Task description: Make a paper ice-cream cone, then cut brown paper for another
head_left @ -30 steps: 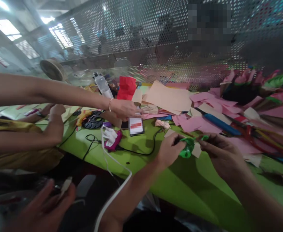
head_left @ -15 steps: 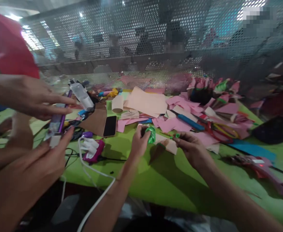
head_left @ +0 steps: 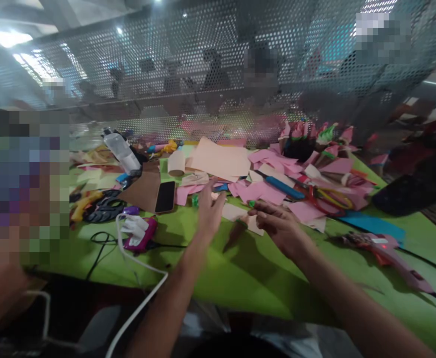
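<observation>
Our R hand [head_left: 279, 226] nearly closed, pinching small green plastic-looking scrap [head_left: 251, 203] at its 10 o'clock; prob. light, soft, crushable, best held by edge. Our L hand [head_left: 210, 213]: fingers apart, no hold seen; crumpled green piece [head_left: 195, 201] approx. 10 o'clock.

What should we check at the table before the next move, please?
1. Small green piece gripped: ok, pinched in the right hand's fingertips.
2. Green bundle clear of the left hand: cannot tell, the hand is blurred and partly hides it.
3. Glue gun indicator lit: ok, its red light glows.
4. Glue gun hot enough: cannot tell by sight.
5. Phone out of the way: ok, it lies flat, apart from both hands.
6. Pink paper stacked neatly: not ok, pieces lie strewn and overlapping.
</observation>
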The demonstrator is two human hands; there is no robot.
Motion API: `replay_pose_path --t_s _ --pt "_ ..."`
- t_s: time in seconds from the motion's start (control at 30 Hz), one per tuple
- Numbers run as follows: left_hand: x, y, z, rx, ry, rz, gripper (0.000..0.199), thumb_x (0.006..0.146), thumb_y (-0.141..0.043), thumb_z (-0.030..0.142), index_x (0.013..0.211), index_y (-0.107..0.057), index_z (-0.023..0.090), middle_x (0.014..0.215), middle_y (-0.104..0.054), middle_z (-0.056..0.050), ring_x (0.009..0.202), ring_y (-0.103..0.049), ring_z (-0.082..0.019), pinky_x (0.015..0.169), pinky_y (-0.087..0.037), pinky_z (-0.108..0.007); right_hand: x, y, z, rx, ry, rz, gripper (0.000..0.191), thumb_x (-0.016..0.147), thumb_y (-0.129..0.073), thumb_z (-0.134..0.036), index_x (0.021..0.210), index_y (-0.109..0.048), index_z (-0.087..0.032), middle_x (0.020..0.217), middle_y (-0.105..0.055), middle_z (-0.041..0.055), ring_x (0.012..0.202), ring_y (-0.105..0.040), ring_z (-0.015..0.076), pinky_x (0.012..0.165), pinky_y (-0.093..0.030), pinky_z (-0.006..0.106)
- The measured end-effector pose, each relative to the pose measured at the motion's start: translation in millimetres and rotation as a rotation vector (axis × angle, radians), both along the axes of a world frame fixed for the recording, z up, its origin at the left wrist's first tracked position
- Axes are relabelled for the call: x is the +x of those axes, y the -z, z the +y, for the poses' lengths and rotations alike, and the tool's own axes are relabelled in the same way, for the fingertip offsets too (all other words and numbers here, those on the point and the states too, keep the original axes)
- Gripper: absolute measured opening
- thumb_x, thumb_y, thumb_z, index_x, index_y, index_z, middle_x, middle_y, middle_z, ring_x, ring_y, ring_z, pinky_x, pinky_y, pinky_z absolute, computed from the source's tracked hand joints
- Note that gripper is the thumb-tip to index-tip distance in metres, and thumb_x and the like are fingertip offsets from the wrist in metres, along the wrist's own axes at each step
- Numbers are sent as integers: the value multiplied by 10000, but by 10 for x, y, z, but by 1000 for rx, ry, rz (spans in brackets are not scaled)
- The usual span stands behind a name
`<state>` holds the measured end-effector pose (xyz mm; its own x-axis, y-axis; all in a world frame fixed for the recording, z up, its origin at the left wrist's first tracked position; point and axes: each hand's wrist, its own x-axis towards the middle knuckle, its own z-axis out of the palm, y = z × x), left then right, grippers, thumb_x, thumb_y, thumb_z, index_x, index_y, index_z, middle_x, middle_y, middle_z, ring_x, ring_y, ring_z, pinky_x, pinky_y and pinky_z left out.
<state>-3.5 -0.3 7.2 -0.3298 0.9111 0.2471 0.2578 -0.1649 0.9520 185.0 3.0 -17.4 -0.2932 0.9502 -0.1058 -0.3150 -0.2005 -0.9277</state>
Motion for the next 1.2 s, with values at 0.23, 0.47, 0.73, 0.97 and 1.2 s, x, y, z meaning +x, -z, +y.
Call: replay_pose_path --t_s 0.23,0.47,0.73,0.97,1.2 --pt "566 -129 31 -150 243 -646 438 1002 -315 461 1244 -618 257 1354 -634 -57 1311 -537 -217 1118 -383 -399 -52 -69 -191 500 -84 -415 481 895 -588 -551 1305 -667 -313 1047 -641 78 945 -581 239 828 -489 390" --pt "606 -164 109 -14 124 -652 486 1002 -290 518 1325 -537 251 1392 -601 -89 1312 -542 -187 1082 -404 -352 -115 -31 -298 703 -156 -521 556 946 -476 -591 1449 -511 -357 1347 -495 103 1286 -461 312 1066 -426 458" --pt "615 -56 67 103 14 -514 420 1006 -361 446 1386 -487 321 1481 -502 -51 1401 -432 -193 1131 -360 -363 -120 -11 -349 684 -199 -479 589 962 -421 -609 1514 -376 -411 1577 -324 53 1458 -278 314 1191 -274 510" --pt "571 -113 97 33 63 -636 477 1021 -236 490 1401 -466 317 1404 -580 -53 1372 -475 -187 1119 -372 -378 -120 -26 -347 726 -192 -507 585 965 -417 -606 1517 -364 -421 1575 -337 56 1456 -284 328 1183 -277 537" --pt "523 -84 119 79 74 -781 474 1001 -273 520 1352 -497 294 1386 -590 -71 1331 -512 -191 1102 -392 -366 -115 -29 -355 769 -171 -514 529 969 -431 -589 1478 -429 -445 1558 -373 41 1423 -350 320 1147 -353 504"
